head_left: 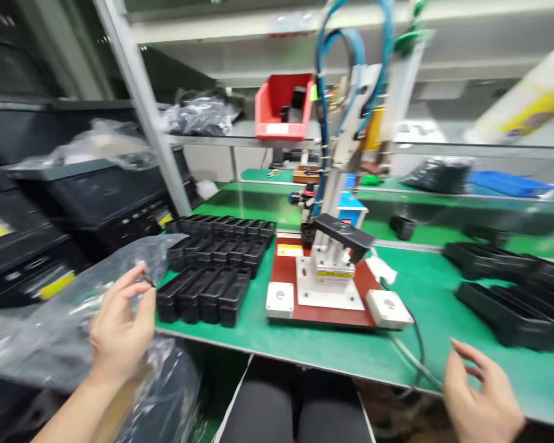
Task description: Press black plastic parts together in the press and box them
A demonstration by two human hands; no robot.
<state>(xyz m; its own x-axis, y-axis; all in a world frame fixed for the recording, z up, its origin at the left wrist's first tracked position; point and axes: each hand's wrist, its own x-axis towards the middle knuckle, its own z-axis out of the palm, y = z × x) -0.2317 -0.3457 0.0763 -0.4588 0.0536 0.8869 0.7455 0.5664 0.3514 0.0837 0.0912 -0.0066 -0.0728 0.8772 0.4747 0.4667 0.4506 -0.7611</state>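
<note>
Head view: your left hand [122, 320] has its fingers clamped on a small dark piece [149, 281], just beside the black trays [203, 295]; keep the pinch light. Your right hand [482, 394], near the desk's [258, 314] front edge, curls its fingers; grip unclear.

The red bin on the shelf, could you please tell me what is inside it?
Inside the red bin, black pieces show above the front wall, too blurred to identify. That wall covers the bin's floor and anything lying low behind it.
</note>
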